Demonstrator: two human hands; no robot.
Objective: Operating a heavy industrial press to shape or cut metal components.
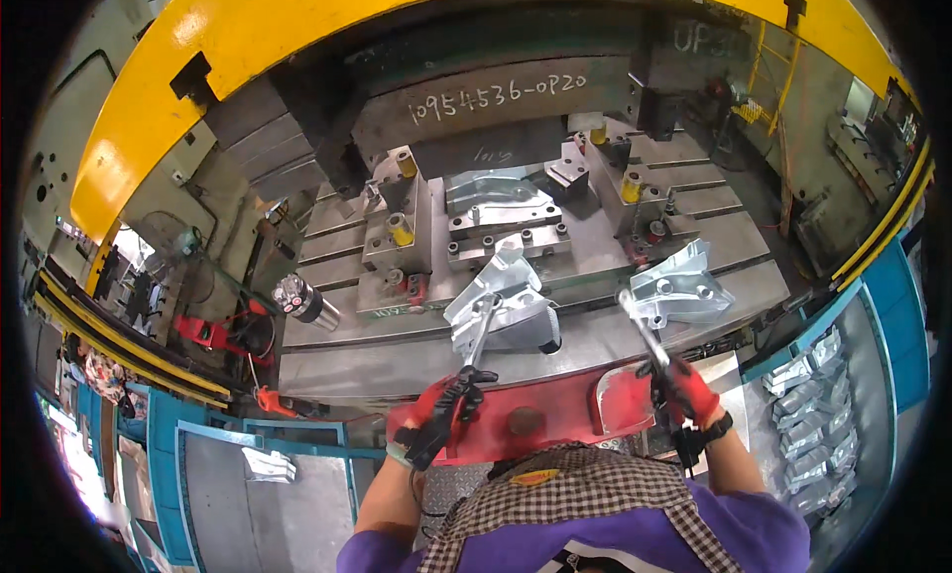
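Both my hands wear red and black gloves. My left hand point(442, 412) is closed around a silver rod-shaped hand tool point(483, 333), whose far end reaches onto a stamped sheet-metal part point(508, 303). That part lies over the front of the press bed. In my right hand point(686, 397) is a similar silver rod-shaped tool point(645, 327), angled up and left. Its tip meets the left edge of another stamped metal part point(686, 287). Whether either tool grips its part, I cannot tell. Behind them, a shiny formed sheet point(498, 188) sits in the lower die point(516, 231).
The dark upper die point(476, 102) hangs above, within a yellow press frame point(297, 20). A steel tumbler point(305, 301) stands at the bed's left. A red panel point(526, 419) lies before me. Several stamped parts point(815, 424) fill a blue-edged bin at right; another part point(269, 465) lies lower left.
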